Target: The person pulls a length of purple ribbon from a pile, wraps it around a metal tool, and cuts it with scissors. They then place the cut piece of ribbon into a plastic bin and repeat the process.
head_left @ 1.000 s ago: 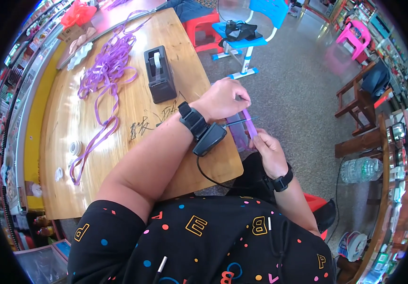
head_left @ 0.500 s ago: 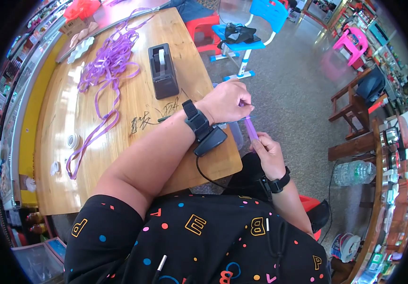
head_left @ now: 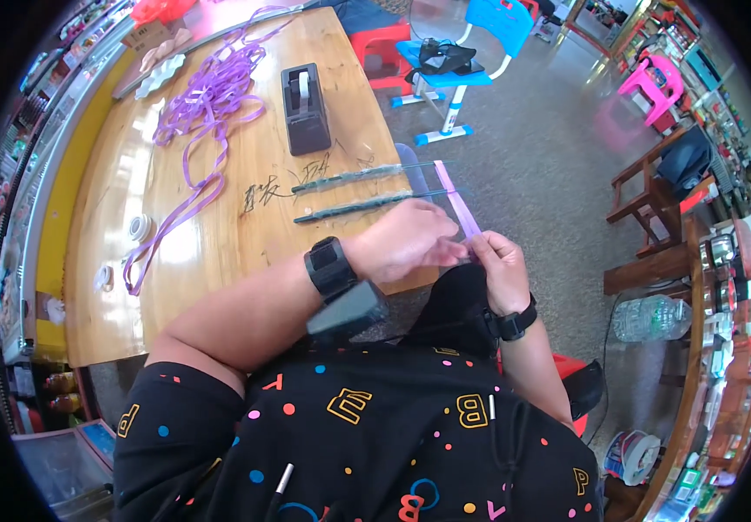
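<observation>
A flat purple ribbon strip (head_left: pixel 457 202) slants off the table's right edge, its lower end pinched between the thumb and fingers of my right hand (head_left: pixel 502 268). My left hand (head_left: pixel 412 235) hovers beside that lower end, slightly blurred, its fingers bent but apart; I see nothing held in them. Two thin dark green rods in clear wrapping, an upper rod (head_left: pixel 349 179) and a lower rod (head_left: pixel 354 209), lie side by side on the table. Their thin tips reach past the edge to the ribbon. Whether the ribbon is fixed to them I cannot tell.
On the wooden table (head_left: pixel 254 252) are a black tape dispenser (head_left: pixel 307 111), a tangled heap of purple ribbon (head_left: pixel 212 91) and a white tape roll (head_left: pixel 139 227). Beyond the right edge stand a blue chair (head_left: pixel 445 76) and a red stool (head_left: pixel 379 52). A large clear bottle (head_left: pixel 650 318) lies at right.
My left hand has left the ribbon's upper end and come down toward my right hand, uncovering the two green rods. My right hand still pinches the ribbon.
</observation>
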The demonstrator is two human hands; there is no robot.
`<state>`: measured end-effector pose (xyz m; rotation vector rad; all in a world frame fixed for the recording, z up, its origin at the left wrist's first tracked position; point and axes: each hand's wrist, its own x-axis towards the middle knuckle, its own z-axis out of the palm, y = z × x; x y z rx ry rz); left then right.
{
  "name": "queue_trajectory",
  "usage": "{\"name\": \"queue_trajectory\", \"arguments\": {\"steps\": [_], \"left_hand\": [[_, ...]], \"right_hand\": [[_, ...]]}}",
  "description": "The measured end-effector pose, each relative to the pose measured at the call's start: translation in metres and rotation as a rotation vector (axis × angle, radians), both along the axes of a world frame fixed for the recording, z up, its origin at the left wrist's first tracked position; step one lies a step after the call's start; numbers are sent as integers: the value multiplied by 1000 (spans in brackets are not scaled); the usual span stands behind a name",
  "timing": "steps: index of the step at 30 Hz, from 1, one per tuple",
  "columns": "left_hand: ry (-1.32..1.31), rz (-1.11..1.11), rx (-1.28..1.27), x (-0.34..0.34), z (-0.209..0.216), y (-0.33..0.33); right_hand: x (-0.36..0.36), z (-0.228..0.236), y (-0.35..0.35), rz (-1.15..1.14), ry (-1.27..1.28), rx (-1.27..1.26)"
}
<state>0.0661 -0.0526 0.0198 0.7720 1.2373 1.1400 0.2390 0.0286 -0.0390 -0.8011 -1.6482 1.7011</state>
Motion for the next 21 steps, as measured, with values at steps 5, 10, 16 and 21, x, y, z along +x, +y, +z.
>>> {"name": "queue_trajectory", "arguments": {"steps": [5, 10, 16, 21], "left_hand": [[-514, 59, -63, 33, 1, -19], [-366, 124, 17, 47, -4, -22], [-463, 81, 55, 41, -9, -23], [-409, 107, 32, 43, -2, -23]], "right_hand": [[4, -5, 1, -29, 25, 49], [10, -2, -5, -14, -29, 108], [15, -6, -9, -21, -47, 140], [15, 3, -16, -220, 4, 381]]}}
